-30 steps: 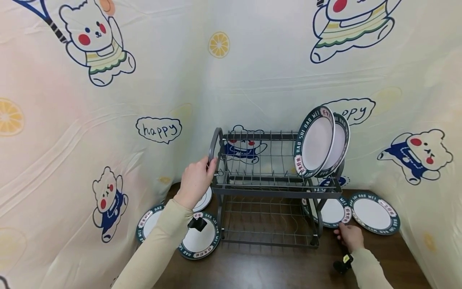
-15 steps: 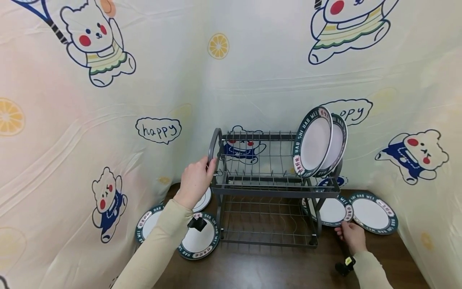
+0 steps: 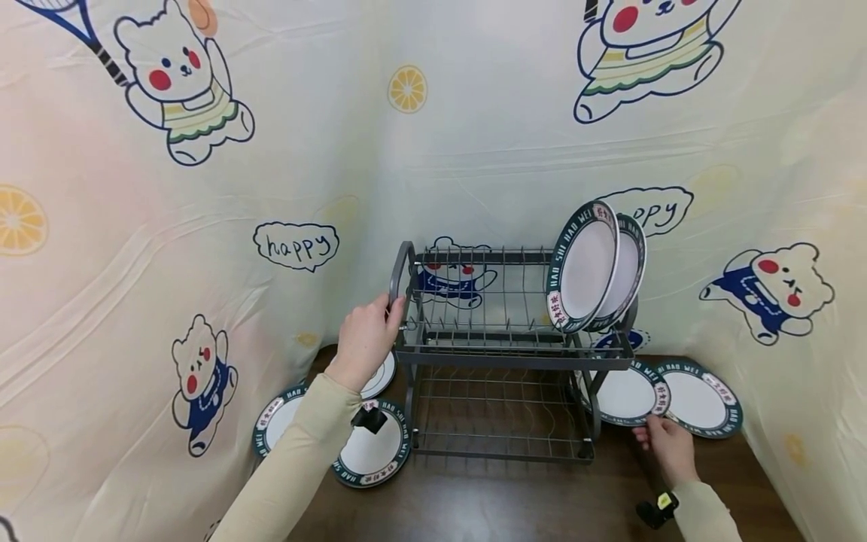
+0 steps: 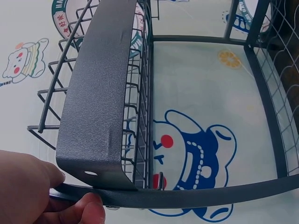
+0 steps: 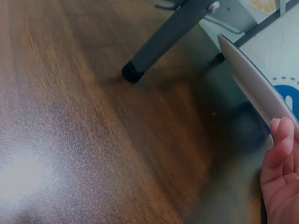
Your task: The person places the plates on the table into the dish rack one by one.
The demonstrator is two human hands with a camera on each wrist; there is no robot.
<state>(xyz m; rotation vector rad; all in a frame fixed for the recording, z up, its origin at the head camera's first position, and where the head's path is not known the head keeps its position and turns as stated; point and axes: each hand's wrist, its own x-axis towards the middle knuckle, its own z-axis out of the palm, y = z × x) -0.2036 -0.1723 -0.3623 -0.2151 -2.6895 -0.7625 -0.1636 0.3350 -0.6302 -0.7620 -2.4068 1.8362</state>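
My left hand (image 3: pixel 362 342) grips the left side frame of the grey two-tier dish rack (image 3: pixel 515 363); in the left wrist view thumb and fingers wrap the frame's metal bar (image 4: pixel 196 198). At the rack's lower right, my right hand (image 3: pixel 667 448) pinches the near rim of a white plate (image 3: pixel 623 395) with a green lettered border. The right wrist view shows this plate (image 5: pixel 254 81) edge-on and tilted, its underside towards the fingers. Its left part is hidden behind the rack leg. Two similar plates (image 3: pixel 584 267) stand upright at the right end of the upper tier.
Another plate (image 3: pixel 698 399) lies right of the held one, partly overlapped by it. More plates (image 3: pixel 372 444) lie on the brown table (image 3: pixel 474 504) left of the rack, some behind the left arm. A printed curtain (image 3: pixel 474 173) hangs behind and at both sides.
My right hand has moved a little to the right with the plate, which now overlaps its neighbour more and sits farther from the rack leg. The left hand keeps its grip.
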